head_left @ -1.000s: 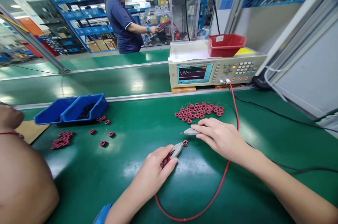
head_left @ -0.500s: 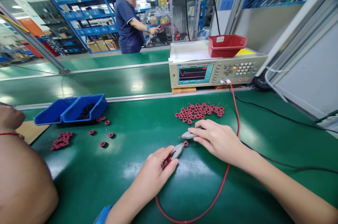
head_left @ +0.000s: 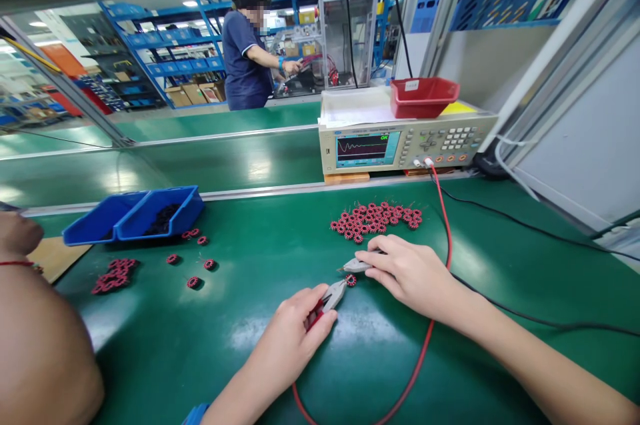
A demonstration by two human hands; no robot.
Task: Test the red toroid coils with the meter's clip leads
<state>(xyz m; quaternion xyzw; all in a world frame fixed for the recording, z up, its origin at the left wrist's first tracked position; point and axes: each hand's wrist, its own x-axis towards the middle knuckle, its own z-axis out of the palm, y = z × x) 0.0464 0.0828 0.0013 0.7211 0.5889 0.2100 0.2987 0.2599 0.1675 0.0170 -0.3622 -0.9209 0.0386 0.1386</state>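
Clip [head_left: 336, 293] in left hand [head_left: 291, 328], 2nd clip [head_left: 357, 265], partly hidden, in right hand [head_left: 415, 275].

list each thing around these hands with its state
left hand, closed on left clip
right hand, closed on right clip
left clip, tip at single coil
right clip, tip near coil, contact unclear
single coil, set apart from coil pile
meter, on, screen showing green OK
red bin, upright on meter
red cable, plugged into meter
right blue bin, holding dark pieces
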